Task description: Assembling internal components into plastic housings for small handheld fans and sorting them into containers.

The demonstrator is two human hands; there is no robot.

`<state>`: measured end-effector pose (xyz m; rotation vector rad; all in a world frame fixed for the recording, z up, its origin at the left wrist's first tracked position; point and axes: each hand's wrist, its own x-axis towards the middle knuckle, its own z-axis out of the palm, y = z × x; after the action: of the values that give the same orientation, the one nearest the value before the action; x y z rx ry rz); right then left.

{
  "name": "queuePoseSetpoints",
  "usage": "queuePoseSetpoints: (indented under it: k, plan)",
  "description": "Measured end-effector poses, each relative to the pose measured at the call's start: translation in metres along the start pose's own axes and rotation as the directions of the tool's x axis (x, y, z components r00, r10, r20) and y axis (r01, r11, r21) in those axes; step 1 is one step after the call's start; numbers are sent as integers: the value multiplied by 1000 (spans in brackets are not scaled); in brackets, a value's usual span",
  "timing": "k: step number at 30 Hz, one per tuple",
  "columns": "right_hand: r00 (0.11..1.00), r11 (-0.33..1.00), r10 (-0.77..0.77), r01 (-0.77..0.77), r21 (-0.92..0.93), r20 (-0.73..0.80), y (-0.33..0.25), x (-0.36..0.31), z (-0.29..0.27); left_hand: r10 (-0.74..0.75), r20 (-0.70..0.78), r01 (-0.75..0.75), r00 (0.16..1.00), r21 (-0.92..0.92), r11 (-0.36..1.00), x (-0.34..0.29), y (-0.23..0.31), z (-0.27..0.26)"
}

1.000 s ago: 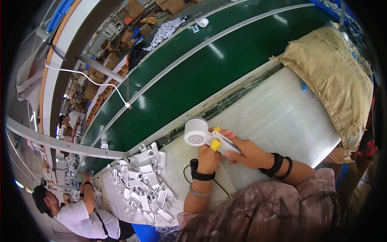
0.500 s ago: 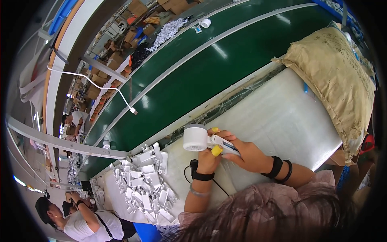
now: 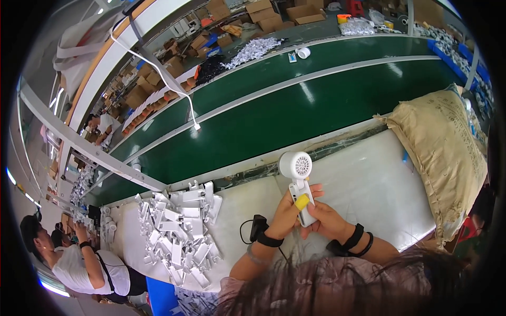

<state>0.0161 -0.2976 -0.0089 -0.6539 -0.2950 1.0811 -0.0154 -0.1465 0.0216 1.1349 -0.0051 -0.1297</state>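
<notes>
A small white hand-held fan [image 3: 297, 176] with a round grille head stands upright above the white table [image 3: 369, 184]. My left hand [image 3: 289, 210] and my right hand [image 3: 322, 220] both grip its handle. A yellow piece [image 3: 301, 201] sits on the handle between my fingers. Black bands wrap both wrists, and a thin black cable runs from the left band.
A pile of several white plastic parts [image 3: 179, 231] lies on the table to my left. A stuffed tan sack [image 3: 448, 158] lies at the right. A green conveyor belt [image 3: 295, 110] runs behind the table. Another person [image 3: 84, 263] works at lower left; cardboard boxes stand beyond the belt.
The fan has turned from lying sideways to standing upright with its grille facing me. Both hands kept hold of it and shifted slightly right.
</notes>
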Motion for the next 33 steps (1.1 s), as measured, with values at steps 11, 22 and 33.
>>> queuePoseSetpoints:
  k: [11,22,33]
  plan:
    - [980,804,89,-176,-567,-179,4,14,-11,-118,-229,154,966,148,977,23,13,-33]
    - [993,829,91,-118,-546,-76,11,11,-21,537,-413,116,735,858,501,159,41,-200]
    - [988,809,140,-154,-567,-69,12,15,-29,647,-354,337,675,929,156,156,15,-204]
